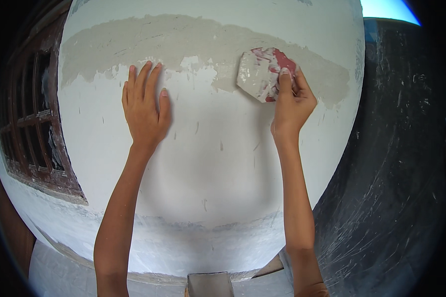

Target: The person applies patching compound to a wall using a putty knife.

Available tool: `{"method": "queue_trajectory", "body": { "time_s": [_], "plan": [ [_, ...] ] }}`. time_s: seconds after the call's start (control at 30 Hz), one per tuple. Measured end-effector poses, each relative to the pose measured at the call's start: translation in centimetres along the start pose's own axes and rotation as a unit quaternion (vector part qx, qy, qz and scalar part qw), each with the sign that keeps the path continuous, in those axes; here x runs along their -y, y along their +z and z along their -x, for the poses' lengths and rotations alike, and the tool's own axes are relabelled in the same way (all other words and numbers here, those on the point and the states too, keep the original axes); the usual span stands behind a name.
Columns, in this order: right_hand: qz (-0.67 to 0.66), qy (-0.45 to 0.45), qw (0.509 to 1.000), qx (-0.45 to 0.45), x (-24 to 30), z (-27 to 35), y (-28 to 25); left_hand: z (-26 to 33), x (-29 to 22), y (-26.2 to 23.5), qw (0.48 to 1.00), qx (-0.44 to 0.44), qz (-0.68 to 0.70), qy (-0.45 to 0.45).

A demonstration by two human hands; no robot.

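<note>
A white wall (218, 168) fills the middle of the view, with a wide grey-beige band of putty (148, 42) across its upper part. My left hand (146, 109) rests against the wall, fingers stretched out and holding nothing, its fingertips at the band's ragged lower edge. Pinched between the thumb and fingers of my right hand (293, 109) is a flat, angular red putty spreader (262, 74). Whitish putty is smeared over most of its visible face. The spreader is in front of the band's right half; whether its edge touches the wall I cannot tell.
To the left, a brown wooden window (32, 114) with small panes is set into the wall. A dark, scratched and splattered surface (381, 163) stands to the right. Below are a grey floor (59, 270) and a grey rectangular object (210, 285) at the wall's foot.
</note>
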State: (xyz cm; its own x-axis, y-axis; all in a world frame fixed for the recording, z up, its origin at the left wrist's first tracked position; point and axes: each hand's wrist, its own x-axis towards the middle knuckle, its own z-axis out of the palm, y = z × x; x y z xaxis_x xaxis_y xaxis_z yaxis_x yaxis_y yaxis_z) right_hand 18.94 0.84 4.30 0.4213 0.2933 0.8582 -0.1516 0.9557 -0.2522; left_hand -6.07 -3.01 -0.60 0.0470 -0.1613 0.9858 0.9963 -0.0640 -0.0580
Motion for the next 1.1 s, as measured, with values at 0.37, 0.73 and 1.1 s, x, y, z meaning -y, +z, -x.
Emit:
{"method": "queue_trajectory", "body": {
  "time_s": [0.37,0.73,1.1],
  "plan": [
    [-0.044,0.016,0.998,-0.049,0.0,-1.0,-3.2,-0.2,-0.6,0.3,0.999,0.028,-0.029,0.001],
    [-0.057,0.001,0.997,-0.058,-0.3,-1.5,-4.5,0.0,-0.5,0.1,0.999,0.026,-0.041,-0.003],
    [-0.039,0.015,0.996,-0.073,-1.2,-1.4,-3.6,0.0,-0.4,-0.1,0.998,0.032,-0.061,-0.009]
  ]
}}
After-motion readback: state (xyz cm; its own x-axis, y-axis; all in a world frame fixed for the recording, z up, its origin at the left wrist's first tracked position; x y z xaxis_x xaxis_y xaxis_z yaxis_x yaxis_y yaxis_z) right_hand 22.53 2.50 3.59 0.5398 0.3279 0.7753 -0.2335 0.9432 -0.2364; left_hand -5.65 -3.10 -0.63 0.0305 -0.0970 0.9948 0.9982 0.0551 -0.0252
